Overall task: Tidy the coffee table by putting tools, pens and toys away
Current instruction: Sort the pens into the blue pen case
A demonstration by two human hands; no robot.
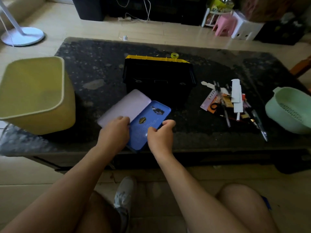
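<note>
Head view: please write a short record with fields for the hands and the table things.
left hand: grips the pencil case
right hand: grips the pencil case too
pencil case: open, blue and lilac halves
toolbox: black, open, behind the case
pens: loose pile with paper scraps, right of toolbox
bin: yellow, table's left end
basket: green, right end

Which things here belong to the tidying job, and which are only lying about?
Job: blue pencil case, gripped by left hand and right hand; pile of pens; black toolbox.
Lying about: fan base, pink stool, shoe.
</note>
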